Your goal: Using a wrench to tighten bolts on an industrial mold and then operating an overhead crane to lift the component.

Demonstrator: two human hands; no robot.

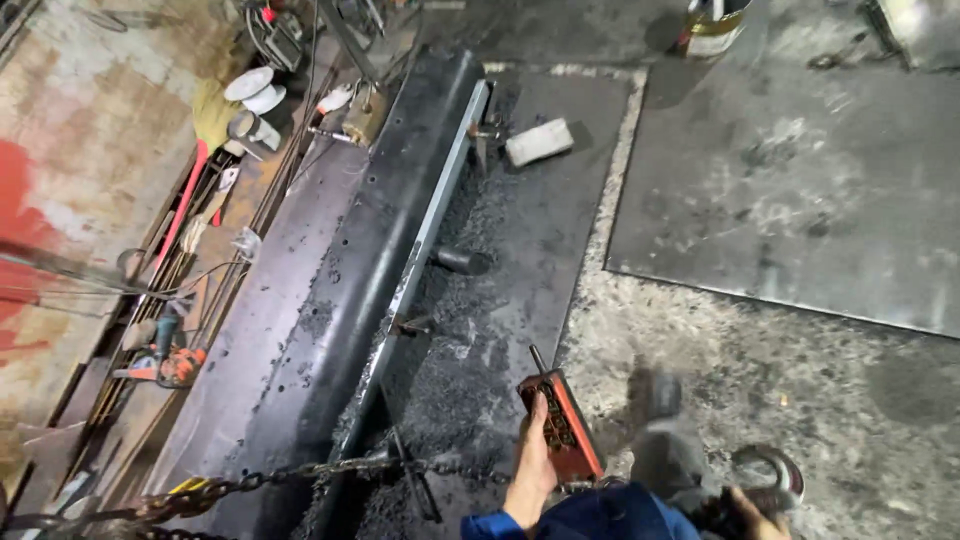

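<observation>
Holding an orange remote control (560, 428) upright in the left hand (533, 462), the person stands over a long dark steel beam (385, 230) that lies on the workshop floor (760, 400); the fingers wrap the left edge of the box and the thumb rests on its button face. The right hand (752, 512), at the lower edge of the view, is closed about a dark piece just beside a large metal hook (775, 470), though what exactly it grips cannot be told. A chain (300, 472) runs taut across the near end of the beam, from yellow fittings at the left toward the person. To work well here, the thumb should press one button at a time in short touches, the eyes staying on the chain and the beam's near end rather than on the box. The hook hand is best kept clear of the links. A pale block (539, 141), a short dark cylinder (462, 261) and a paint can (712, 25) lie well apart on the plates beyond.
</observation>
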